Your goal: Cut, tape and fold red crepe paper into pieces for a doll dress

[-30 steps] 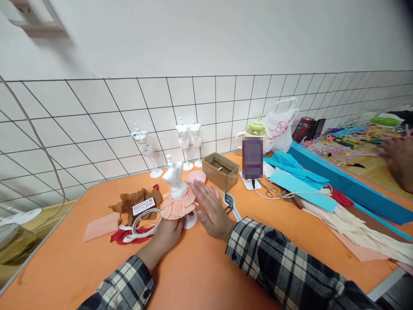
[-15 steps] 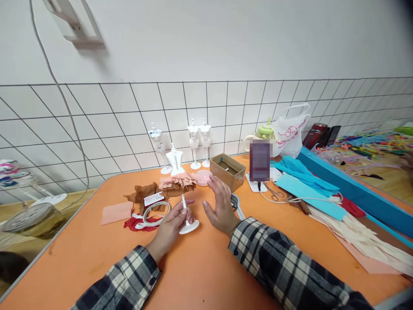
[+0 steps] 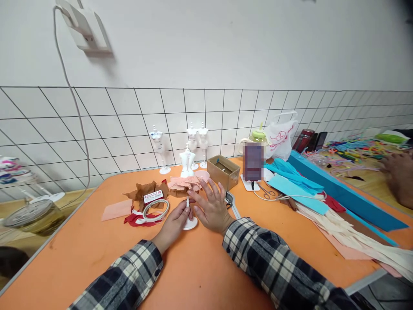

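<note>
My left hand point(image 3: 175, 222) is closed around the thin white post of a small dress form point(image 3: 186, 160); its round white base point(image 3: 190, 224) shows below the fingers. A ruffled pink paper skirt point(image 3: 180, 184) with a brown layer beneath hangs at the form's waist. My right hand point(image 3: 213, 206) has its fingers spread beside the skirt's right side. Its fingertips overlap the ruffle's edge in view, and I cannot tell whether they touch. Left of these lie a roll of tape point(image 3: 156, 210), a small white box point(image 3: 153, 196) and crumpled brown paper point(image 3: 138, 194).
Several other dress forms point(image 3: 157, 137) stand along the wall. Behind my right hand are a cardboard box point(image 3: 223, 173) and a grey metal tool point(image 3: 232, 204). Rightward sit a propped phone point(image 3: 253, 161), scissors point(image 3: 268, 192) and blue paper point(image 3: 295, 192). Another person's hand point(image 3: 400, 176) shows far right.
My right hand has moved left, closer to the pink skirt. The dress form has become more upright in my left hand. The view has shifted slightly, and another person's hand now shows at right.
</note>
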The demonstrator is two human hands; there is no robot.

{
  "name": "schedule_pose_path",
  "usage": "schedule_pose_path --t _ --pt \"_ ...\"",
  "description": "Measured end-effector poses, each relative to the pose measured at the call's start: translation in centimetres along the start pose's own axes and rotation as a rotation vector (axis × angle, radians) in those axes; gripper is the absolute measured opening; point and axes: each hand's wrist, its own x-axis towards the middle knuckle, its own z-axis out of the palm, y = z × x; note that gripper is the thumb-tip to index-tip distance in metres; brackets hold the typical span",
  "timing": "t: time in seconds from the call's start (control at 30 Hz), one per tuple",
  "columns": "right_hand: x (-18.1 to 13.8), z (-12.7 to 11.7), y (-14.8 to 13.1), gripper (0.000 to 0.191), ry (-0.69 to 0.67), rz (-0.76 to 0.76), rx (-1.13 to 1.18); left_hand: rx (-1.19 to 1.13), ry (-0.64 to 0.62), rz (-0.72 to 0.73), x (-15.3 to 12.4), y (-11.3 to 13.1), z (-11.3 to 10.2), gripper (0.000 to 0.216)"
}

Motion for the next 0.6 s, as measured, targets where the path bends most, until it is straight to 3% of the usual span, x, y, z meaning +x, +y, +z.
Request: schedule_pose_path --t 0.27,0.43,0.6 --pt "-0.3 -0.8 0.1 0.045 0.098 -0.023 0.112 0.078 0.173 -0.044 0.4 0.1 -0.4 0.044" --pt "0.2 -0.7 0.4 0.039 -0.156 0.002 0.197 0.131 0.330 -0.099 1.2 0.0 -1.4 0.049" --pt "-0.4 -1.5 0.8 0.037 -0.315 -0.055 0.284 0.267 0.363 -0.141 1.4 -0.4 -2.0 0.040"
